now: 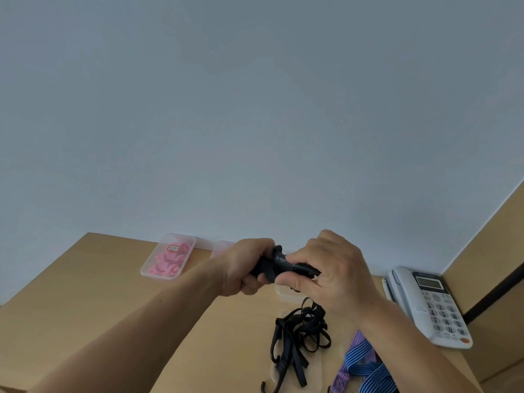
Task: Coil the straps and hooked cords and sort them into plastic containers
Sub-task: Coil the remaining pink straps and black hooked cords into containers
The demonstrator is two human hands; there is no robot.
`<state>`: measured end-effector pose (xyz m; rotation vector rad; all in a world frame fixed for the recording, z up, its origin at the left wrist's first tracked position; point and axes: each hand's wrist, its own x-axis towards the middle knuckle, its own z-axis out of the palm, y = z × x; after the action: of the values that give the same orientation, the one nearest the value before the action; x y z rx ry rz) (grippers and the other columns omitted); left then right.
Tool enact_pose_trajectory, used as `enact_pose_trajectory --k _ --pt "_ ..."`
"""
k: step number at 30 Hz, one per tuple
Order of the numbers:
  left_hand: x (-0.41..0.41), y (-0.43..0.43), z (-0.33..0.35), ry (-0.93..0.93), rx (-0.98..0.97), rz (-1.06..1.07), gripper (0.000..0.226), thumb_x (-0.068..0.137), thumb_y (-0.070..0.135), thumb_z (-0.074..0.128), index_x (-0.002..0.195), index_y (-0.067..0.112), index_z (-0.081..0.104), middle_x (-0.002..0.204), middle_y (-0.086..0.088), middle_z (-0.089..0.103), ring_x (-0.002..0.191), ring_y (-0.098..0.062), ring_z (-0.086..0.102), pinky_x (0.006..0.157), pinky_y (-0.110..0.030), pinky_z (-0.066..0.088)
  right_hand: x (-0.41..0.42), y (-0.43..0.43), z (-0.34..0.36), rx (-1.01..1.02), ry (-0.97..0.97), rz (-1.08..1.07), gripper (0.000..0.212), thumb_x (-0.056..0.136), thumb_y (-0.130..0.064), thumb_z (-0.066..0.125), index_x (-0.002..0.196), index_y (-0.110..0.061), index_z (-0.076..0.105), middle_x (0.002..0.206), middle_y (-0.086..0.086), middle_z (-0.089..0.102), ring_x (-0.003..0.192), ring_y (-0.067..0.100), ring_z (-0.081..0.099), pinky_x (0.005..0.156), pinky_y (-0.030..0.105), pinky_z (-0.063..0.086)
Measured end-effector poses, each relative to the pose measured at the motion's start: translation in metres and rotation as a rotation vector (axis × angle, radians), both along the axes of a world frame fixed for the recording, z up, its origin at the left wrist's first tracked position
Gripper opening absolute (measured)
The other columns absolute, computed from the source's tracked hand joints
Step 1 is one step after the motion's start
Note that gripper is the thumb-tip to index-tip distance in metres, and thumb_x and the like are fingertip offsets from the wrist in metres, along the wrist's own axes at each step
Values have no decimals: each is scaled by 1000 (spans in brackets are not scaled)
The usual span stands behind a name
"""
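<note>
While the pink cords (pixel 167 265) already sit coiled in the far-left container (pixel 175 239), I'd judge sorting well short of half done. A loose heap of black straps (pixel 300 336), blue striped cords (pixel 365 361) and a purple strap (pixel 344 373) lie uncoiled on the desk (pixel 113 307). In the head view both hands are raised above the desk with a black strap bundle (pixel 283 265) between them. Left hand (pixel 243 268) has its fingers curled round one end; right hand (pixel 331 273) pinches the other end, thumb underneath. A clear container (pixel 286 296) sits on the desk just below, contents hidden. The bundle is not yet binned.
</note>
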<state>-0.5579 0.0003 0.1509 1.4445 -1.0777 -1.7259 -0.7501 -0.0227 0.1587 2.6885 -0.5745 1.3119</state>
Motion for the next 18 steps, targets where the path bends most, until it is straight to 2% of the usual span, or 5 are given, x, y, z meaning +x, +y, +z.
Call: enact_pose_trajectory --k 3,7,12,15,18 --pt "-3 -1 1 97 10 -52 31 83 28 35 54 20 43 49 -1 33 39 -11 14 41 -20 11 4 7 -7 361 -98 68 31 79 -49 72 86 -19 72 93 -4 55 85 13 56 72 26 49" --pt "-10 1 -3 -79 15 -165 47 88 61 37 64 22 46 53 -1 34 46 -15 13 43 -23 11 1 12 -14 933 -121 114 41 74 -42 78 106 -37 54 101 -17 59 96 9 62 83 30 54" --pt "-23 3 -10 -64 -22 -111 57 83 75 40 81 19 48 60 1 38 49 -14 19 45 -24 13 4 11 -13 1031 -191 19 40 68 -58 71 90 -27 58 88 -8 66 86 10 64 77 34 54" --pt "-23 6 -11 6 -55 -217 45 77 67 54 74 22 52 65 3 43 46 -11 20 47 -24 12 3 8 -12 1218 -307 61 42 73 -59 68 83 -19 59 72 -7 66 68 15 67 67 39 53" --pt "-18 8 -13 -4 -86 -247 39 70 59 60 76 21 54 66 0 40 44 -11 19 48 -26 10 3 8 -14 1306 -205 27 51 68 -78 55 75 -28 62 67 -13 61 65 7 59 65 30 48"
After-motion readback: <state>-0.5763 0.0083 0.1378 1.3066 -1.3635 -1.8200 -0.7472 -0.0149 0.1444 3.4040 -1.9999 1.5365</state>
